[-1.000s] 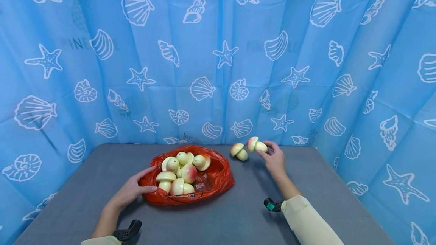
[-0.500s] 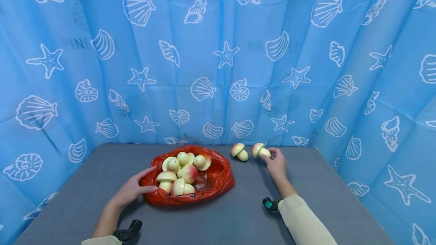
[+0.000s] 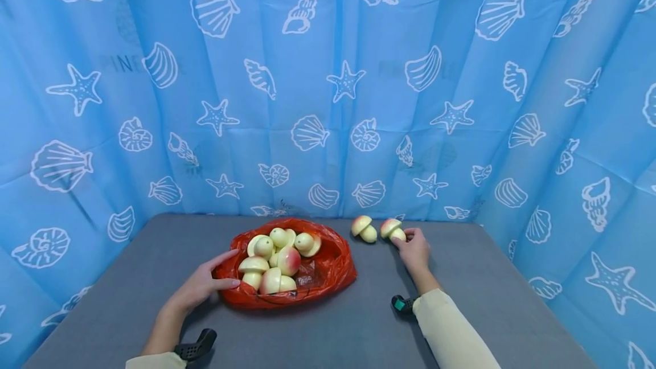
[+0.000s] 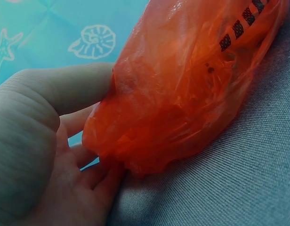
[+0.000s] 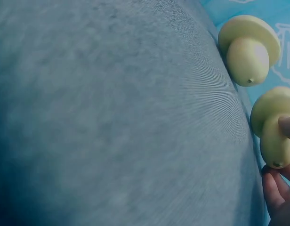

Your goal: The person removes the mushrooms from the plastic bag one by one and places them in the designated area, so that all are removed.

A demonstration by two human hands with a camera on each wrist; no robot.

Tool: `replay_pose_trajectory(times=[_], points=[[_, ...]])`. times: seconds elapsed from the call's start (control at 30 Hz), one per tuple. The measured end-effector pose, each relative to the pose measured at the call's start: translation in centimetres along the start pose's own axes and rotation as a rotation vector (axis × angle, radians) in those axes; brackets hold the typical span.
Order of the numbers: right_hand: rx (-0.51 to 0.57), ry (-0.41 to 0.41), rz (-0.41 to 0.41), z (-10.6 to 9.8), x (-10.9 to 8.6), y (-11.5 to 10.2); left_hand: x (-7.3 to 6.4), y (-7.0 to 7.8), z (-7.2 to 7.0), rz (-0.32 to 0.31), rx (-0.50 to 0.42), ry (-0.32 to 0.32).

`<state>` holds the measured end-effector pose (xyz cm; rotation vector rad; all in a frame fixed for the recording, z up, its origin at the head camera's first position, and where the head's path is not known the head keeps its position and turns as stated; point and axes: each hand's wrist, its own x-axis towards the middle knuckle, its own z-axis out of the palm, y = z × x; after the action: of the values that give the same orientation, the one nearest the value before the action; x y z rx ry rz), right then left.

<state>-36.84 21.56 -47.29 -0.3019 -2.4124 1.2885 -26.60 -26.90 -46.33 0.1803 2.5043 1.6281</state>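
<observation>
Right hand (image 3: 415, 249) pinches the held mushroom (image 3: 391, 226) by its stem, thumb on one side, fingertips on the other; held mushroom sits at the far side of the worktop (image 3: 369, 312), near the back edge, cap tilted up and to the left; can't tell from here if it touches the worktop. Second mushroom (image 3: 365, 229) lies tilted just beside it to the left, narrow gap between, also close to the back edge; same pale body, pinkish cap top.

Left hand (image 3: 205, 283) grips the left end of the red bag (image 3: 338, 278), thumb at the near side, fingers round behind the plastic; bag mouth faces up, rim crumpled; mushroom cluster (image 3: 288, 261) fills the left and middle, some stems up, one pink cap showing; lining visible at the right end, so some room in there.

Grey worktop between bag and right forearm, a wide lane; more of it from the right hand out to the right edge, and left of the bag to the left edge; bag's back rim comes near the far edge. Black wrist unit (image 3: 402, 304) on the right arm, green patch, below the cream sleeve (image 3: 453, 326) cuff; blue shell-print curtain (image 3: 307, 84) rises right behind the back edge and wraps both sides.
</observation>
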Motion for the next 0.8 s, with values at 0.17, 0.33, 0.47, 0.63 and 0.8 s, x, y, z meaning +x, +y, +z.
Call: replay_pose_trajectory(times=[0.17,0.33,0.47,0.63,0.8], points=[[-0.038,-0.016,0.014,0.33,0.27,-0.25,0.05,-0.08,-0.05,0.015,-0.003,0.002],[-0.08,-0.021,0.016,0.62,0.44,-0.42,0.02,-0.1,0.01,0.02,-0.009,0.003],[-0.097,-0.027,0.023,0.58,0.41,-0.68,0.08,-0.07,0.0,0.005,-0.027,0.004],[-0.079,-0.046,0.025,0.34,0.25,-0.79,0.04,0.11,-0.04,0.0,-0.023,0.002],[-0.055,-0.071,0.017,-0.13,0.09,-0.45,-0.14,0.18,0.07,0.0,-0.017,0.003]])
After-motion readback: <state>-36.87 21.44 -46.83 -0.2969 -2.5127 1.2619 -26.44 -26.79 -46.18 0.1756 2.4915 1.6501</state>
